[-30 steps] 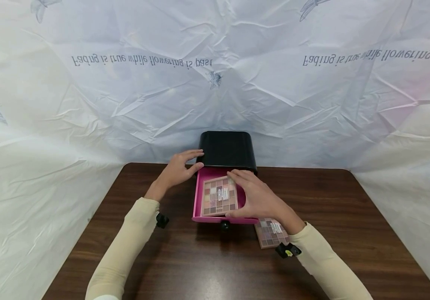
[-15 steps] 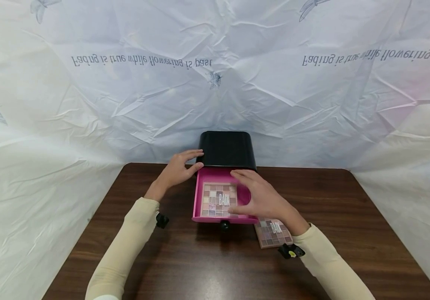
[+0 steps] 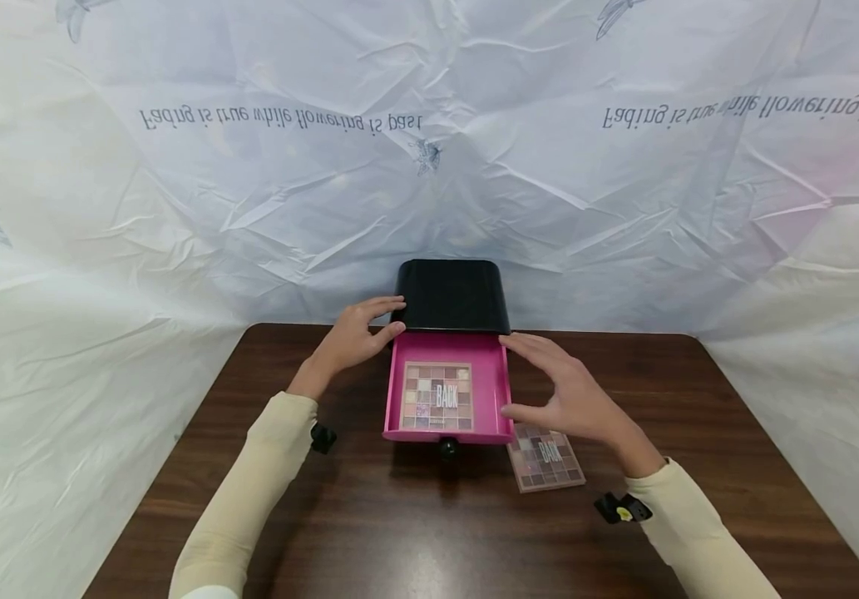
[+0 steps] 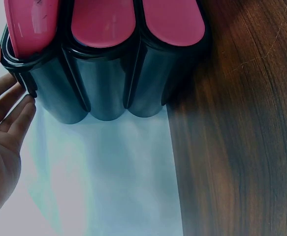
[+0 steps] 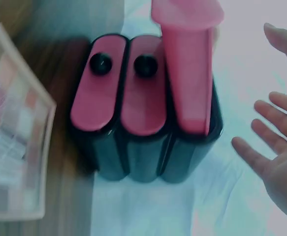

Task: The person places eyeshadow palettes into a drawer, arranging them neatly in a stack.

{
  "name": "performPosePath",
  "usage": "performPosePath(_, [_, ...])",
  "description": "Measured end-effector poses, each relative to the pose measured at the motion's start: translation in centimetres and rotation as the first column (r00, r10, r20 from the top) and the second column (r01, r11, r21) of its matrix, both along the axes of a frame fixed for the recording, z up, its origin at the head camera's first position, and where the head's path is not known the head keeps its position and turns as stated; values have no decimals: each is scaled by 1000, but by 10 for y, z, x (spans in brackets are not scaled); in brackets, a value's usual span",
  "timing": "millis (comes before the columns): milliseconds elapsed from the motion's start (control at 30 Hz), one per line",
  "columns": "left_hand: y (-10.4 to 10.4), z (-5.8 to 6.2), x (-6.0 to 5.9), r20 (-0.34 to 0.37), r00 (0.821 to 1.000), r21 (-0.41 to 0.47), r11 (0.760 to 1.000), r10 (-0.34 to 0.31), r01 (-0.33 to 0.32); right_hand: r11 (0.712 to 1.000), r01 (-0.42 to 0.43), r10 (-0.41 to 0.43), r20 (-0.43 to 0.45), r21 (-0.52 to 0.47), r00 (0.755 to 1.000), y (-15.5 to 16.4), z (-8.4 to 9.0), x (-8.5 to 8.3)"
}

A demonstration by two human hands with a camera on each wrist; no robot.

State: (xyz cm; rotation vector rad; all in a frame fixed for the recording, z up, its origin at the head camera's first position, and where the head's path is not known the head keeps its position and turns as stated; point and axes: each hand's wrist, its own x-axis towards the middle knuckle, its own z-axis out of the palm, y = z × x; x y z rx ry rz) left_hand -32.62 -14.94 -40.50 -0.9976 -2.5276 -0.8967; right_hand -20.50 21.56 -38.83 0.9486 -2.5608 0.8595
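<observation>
A black cabinet (image 3: 453, 295) with pink drawers stands at the table's back edge. Its top drawer (image 3: 490, 387) is pulled out, and a flat eyeshadow palette (image 3: 423, 401) lettered "BACK" lies in the left part of it. My left hand (image 3: 352, 339) rests against the cabinet's upper left side, fingers extended along it in the left wrist view. Just off the drawer's right wall is my right hand (image 3: 577, 391), empty, thumb and fingers spread apart. On the table to the right of the drawer lies a second eyeshadow palette (image 3: 545, 462), nearly below that hand.
Two lower drawers (image 5: 97, 96) with black knobs are closed beneath the pulled-out one. A dark wooden table (image 3: 369, 532) bears everything. Pale printed sheeting (image 3: 309, 200) hangs behind and along both sides, close to the cabinet's back.
My right hand has let go of the palette, which now lies flat and straighter in the drawer. It has moved right, out past the drawer's side wall. My left hand has stayed put.
</observation>
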Motion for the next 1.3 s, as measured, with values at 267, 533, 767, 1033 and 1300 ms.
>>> performPosePath(267, [-1,-1,-1,8,1000,0,1000,2,-2,998,28,-29,-21,-52,999,34,-18,1])
performPosePath(533, [-1,-1,-1,0,1000,-9,1000,8,-8,999,21,-22,36,26,999,61,-40,-4])
performPosePath(767, [-1,-1,-1,-3,1000,-2,1000,2,-2,995,35,-48,139,92,989,79,-58,-2])
performPosePath(1033, [0,-2,-1,9,1000,0,1000,5,-5,991,17,-44,197,134,979,88,-76,-2])
performPosePath(1300, [-1,-2,-1,-1,1000,-6,1000,7,-7,983,8,-67,314,183,947,89,-95,-1])
